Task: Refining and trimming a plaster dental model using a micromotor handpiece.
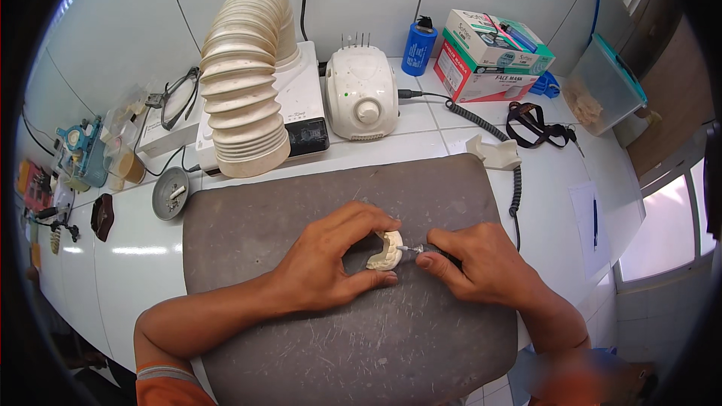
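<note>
My left hand (338, 256) grips a cream dental cast (388, 253), curved like an arch of teeth, between the thumb below and the fingers above. In my right hand (481, 267) is a dental handpiece (432, 252), its dark body wrapped by the closed fingers. Its thin bur (407, 249) points left and meets, or nearly meets, the outer edge of the cast. Both hands are over a scratched grey-brown mat (421, 346). My fingers cover part of the cast and most of the handpiece.
Behind the mat stand a ribbed suction hose (244, 83) and a white control unit (362, 94) with a coiled cord (481, 122). A small dish (171, 194) lies left; a cream handpiece rest (492, 153), mask boxes (492, 56) and a clear bin (602, 90) are at right.
</note>
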